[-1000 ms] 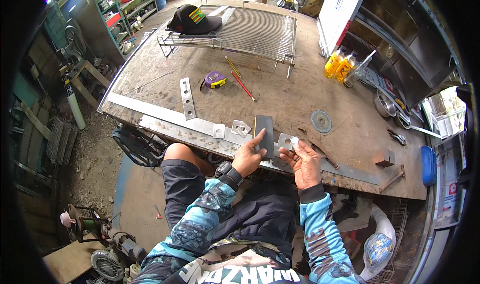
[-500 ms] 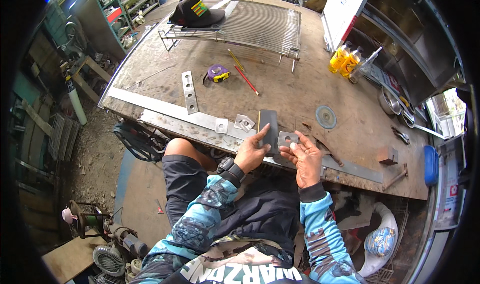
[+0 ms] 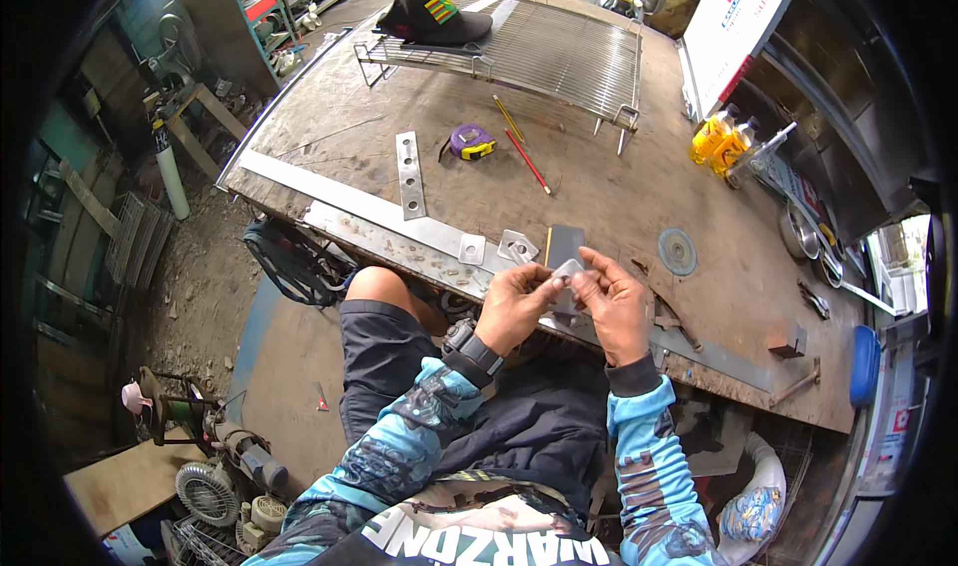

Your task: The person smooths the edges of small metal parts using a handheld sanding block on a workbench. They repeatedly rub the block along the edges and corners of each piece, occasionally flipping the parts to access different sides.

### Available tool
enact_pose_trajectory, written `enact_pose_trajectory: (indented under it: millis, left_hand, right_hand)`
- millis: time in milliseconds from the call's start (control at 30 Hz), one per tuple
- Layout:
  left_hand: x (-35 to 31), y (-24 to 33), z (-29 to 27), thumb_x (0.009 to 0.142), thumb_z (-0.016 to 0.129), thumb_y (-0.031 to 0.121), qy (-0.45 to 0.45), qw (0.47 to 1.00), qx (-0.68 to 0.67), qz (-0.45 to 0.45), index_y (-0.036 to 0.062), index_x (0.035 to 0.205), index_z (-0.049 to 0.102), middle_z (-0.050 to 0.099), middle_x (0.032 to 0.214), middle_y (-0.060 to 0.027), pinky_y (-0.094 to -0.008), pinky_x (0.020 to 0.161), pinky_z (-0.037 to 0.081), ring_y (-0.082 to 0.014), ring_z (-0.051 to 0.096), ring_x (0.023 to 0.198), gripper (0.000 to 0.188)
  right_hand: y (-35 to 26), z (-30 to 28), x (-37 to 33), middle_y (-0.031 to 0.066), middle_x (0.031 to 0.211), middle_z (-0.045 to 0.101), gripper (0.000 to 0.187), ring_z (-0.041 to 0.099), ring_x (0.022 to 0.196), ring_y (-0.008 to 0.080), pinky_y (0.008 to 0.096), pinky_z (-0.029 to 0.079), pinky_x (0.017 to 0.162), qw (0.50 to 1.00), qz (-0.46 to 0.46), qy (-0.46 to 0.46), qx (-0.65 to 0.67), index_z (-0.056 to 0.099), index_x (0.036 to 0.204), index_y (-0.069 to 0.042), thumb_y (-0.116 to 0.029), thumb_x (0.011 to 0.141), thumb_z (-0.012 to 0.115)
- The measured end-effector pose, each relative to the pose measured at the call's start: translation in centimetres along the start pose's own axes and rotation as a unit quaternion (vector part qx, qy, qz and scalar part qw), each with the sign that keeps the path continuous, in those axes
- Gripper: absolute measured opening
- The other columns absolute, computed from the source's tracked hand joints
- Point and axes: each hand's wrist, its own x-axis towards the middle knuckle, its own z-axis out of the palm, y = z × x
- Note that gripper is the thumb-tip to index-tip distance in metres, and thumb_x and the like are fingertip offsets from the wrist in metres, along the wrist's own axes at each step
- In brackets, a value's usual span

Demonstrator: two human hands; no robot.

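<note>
My left hand [image 3: 519, 304] and my right hand [image 3: 614, 306] meet at the table's near edge. Between their fingertips they pinch a small square metal plate [image 3: 568, 270], tilted up; the fingers cover much of it. Just behind it lies a dark grey flat block [image 3: 566, 241] with a yellowish left edge, partly hidden by my hands. To the left, a similar square plate with a hole [image 3: 472, 249] rests on the metal strips. Beside that, more such plates [image 3: 516, 246] lie overlapped.
A perforated metal strip [image 3: 410, 175], a purple tape measure [image 3: 469, 143] and a red pencil [image 3: 527, 163] lie farther back. A wire rack [image 3: 559, 57] carries a black cap [image 3: 431, 17]. Rightward are a grinding disc [image 3: 677, 252], pliers [image 3: 814, 300] and a hammer [image 3: 796, 382].
My left hand has left the dark block and come right to grip the plate, which my right hand held alone before. The view has shifted, so the table sits farther right.
</note>
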Motion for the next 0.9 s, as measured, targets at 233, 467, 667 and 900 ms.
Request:
enact_pose_trajectory:
  millis: [233, 467, 667, 900]
  left_hand:
    - [-0.5, -1.3, -3.1, 0.103, 0.065, 0.01, 0.093, 0.989, -0.074, -0.082, -0.0034, 0.115, 0.07, 0.07, 0.084, -0.0028, -0.0218, 0.062, 0.05, -0.0076, 0.063, 0.069, 0.019]
    - [-0.8, -0.8, -3.3, 0.101, 0.066, 0.006, 0.097, 0.987, -0.088, -0.095, -0.0029, 0.119, 0.065, 0.071, 0.091, -0.005, -0.0223, 0.063, 0.052, -0.0098, 0.065, 0.073, 0.02]
    - [-0.8, -1.1, -3.3, 0.1, 0.065, 0.004, 0.119, 0.985, -0.098, -0.078, -0.0034, 0.118, 0.064, 0.07, 0.09, -0.0052, -0.0226, 0.061, 0.052, -0.0104, 0.065, 0.073, 0.02]
    - [-0.5, -1.6, -2.4, 0.099, 0.065, 0.003, 0.078, 0.99, -0.082, -0.082, -0.0044, 0.122, 0.062, 0.07, 0.091, -0.0061, -0.0228, 0.062, 0.053, -0.0111, 0.066, 0.073, 0.025]
  right_hand:
    - [4.0, -0.4, 0.7, 0.0247, 0.106, 0.072, 0.096, 0.071, 0.093, 0.0277, 0.0395, 0.056, 0.083, 0.933, 0.001, 0.049, -0.357, 0.051, 0.146, 0.011, -0.05, 0.081, 0.087]
    - [3.7, -2.7, -0.1, 0.0065, 0.084, 0.073, 0.023, 0.066, 0.076, 0.0144, 0.0321, 0.053, 0.071, 0.965, -0.012, 0.182, -0.189, 0.071, 0.104, 0.001, -0.011, 0.086, 0.079]
    - [-3.8, -2.5, 4.1, 0.0133, 0.097, 0.057, 0.015, 0.059, 0.093, 0.0327, 0.0429, 0.051, 0.08, 0.753, -0.342, 0.377, -0.418, 0.07, 0.109, -0.002, -0.005, 0.095, 0.066]
    - [0.2, -1.7, 1.0, 0.0094, 0.092, 0.061, 0.011, 0.061, 0.089, 0.0299, 0.0434, 0.051, 0.078, 0.834, -0.27, 0.118, -0.466, 0.075, 0.098, -0.003, -0.005, 0.089, 0.069]
